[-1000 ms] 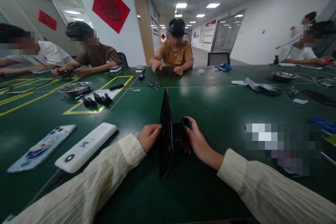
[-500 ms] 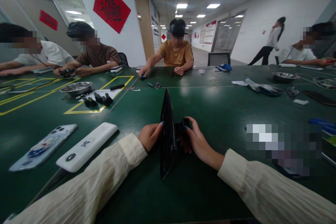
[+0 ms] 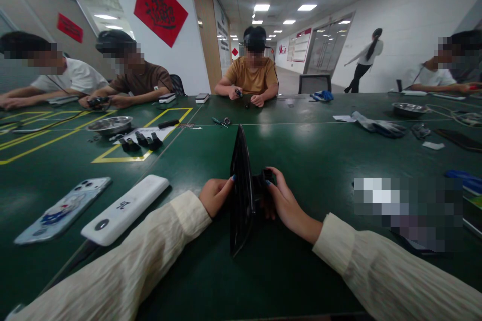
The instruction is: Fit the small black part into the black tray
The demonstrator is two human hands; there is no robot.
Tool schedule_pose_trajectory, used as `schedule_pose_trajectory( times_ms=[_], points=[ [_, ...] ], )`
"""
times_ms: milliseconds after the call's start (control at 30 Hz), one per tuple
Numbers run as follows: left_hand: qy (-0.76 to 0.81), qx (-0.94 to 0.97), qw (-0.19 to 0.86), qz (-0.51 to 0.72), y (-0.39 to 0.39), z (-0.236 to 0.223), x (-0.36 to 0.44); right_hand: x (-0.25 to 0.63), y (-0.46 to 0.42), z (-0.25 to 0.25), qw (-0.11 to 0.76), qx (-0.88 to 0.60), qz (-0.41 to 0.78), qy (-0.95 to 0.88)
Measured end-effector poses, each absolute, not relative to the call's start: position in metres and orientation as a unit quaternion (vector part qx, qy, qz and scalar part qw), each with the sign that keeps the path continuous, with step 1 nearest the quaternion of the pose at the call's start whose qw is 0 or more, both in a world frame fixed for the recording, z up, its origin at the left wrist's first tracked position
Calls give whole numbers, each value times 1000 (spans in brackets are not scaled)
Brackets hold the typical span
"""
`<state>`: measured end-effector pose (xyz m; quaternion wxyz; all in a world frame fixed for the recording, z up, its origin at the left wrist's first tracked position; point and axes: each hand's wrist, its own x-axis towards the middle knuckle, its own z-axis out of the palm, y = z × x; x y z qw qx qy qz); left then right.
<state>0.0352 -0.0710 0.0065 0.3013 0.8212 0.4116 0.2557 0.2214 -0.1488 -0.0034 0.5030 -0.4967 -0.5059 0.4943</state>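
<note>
A thin black panel (image 3: pixel 241 195) stands on edge in front of me, seen nearly edge-on; its exact kind does not show. From its right side juts a black mount-like part (image 3: pixel 259 183). My left hand (image 3: pixel 217 195) is closed at the panel's left face, thumb pressed against it and fingers partly hidden behind. My right hand (image 3: pixel 284 200) grips the black part, with thumb and index finger around it and the other fingers mostly hidden below. Left of my left hand lie a white power bank (image 3: pixel 126 210) marked 26 and a phone in a patterned case (image 3: pixel 64 210).
A metal bowl (image 3: pixel 110 125) and several black parts (image 3: pixel 139 143) sit at the left. Grey gloves (image 3: pixel 378 125), another bowl (image 3: pixel 409 109) and a blurred-out item (image 3: pixel 406 215) lie on the right. A co-worker (image 3: pixel 252 75) sits opposite; others sit along the sides.
My hands and the black panel have hardly moved. The co-worker opposite has drawn one hand back towards the body with a small dark item. A person at the back right has walked left.
</note>
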Motion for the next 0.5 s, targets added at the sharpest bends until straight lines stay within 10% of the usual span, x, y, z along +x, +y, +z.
schedule_pose_trajectory(
  times_ms=[500],
  points=[
    [393,839,268,263,-68,6,34,222,-148,-5,506,-491,495,-507]
  ],
)
